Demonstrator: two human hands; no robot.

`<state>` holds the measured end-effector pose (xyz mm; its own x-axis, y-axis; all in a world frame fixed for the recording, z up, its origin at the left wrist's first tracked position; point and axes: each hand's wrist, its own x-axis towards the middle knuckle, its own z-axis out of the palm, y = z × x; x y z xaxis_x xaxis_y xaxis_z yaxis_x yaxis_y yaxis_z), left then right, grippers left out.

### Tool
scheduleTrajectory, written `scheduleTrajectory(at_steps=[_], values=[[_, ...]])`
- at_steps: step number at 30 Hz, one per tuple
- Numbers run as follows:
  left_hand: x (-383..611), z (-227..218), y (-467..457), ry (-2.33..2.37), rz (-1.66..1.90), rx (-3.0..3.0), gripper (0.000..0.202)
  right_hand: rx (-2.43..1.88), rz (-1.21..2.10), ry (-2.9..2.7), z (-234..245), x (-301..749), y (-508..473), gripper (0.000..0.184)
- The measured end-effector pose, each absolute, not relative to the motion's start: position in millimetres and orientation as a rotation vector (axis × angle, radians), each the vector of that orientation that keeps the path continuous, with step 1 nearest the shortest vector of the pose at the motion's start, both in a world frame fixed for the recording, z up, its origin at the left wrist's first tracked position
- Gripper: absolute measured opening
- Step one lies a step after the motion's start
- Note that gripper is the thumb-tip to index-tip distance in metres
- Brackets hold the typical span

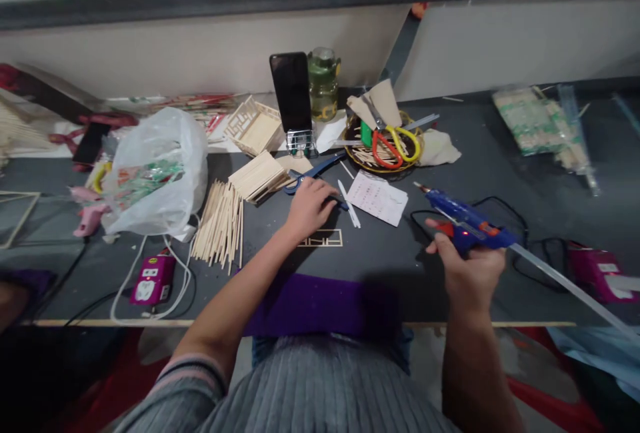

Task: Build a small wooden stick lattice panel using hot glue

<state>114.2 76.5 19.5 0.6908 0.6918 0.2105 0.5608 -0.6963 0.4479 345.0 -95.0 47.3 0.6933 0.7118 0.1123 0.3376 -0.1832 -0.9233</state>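
My right hand [470, 270] is closed round the grip of a blue glue gun [467, 223], held above the dark table [440, 293] with its nozzle pointing up-left and a clear glue stick trailing out to the right. My left hand [309, 206] rests on the table with fingers curled on the handle end of blue scissors [315, 172]. Just in front of that hand lies a small flat frame of wooden sticks [323, 238]. A loose pile of wooden sticks [220, 223] and a stack of flat sticks [257, 175] lie to its left.
A white plastic bag [157, 170], pink power strip [150, 280] and pink glue gun [89, 218] sit left. A phone on a stand [291, 93], a glass jar [323, 83], a stick basket [254, 128], a round tray with scissors [387, 143], a paper card [377, 198] and a white pen [349, 203] lie behind.
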Motion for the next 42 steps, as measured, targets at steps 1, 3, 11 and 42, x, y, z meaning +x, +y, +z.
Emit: scheduleTrajectory(at_steps=[1,3,11,42], values=[[100.1,21.0,72.6,1.012,0.523,2.537,0.014,-1.784,0.473,-0.891,48.4,338.4,-96.3,0.012],[73.7,22.6,61.5,1.000,0.454,2.536,0.013,-1.768,0.591,-1.051,47.3,325.6,-99.2,0.014],[58.1,11.7,25.5,0.982,0.216,2.653,0.016,-1.692,0.947,-1.089,35.3,284.6,-102.3,0.022],[70.8,21.4,33.5,0.941,-0.061,2.604,0.019,-1.751,0.860,-1.245,15.7,284.5,-114.5,0.032]])
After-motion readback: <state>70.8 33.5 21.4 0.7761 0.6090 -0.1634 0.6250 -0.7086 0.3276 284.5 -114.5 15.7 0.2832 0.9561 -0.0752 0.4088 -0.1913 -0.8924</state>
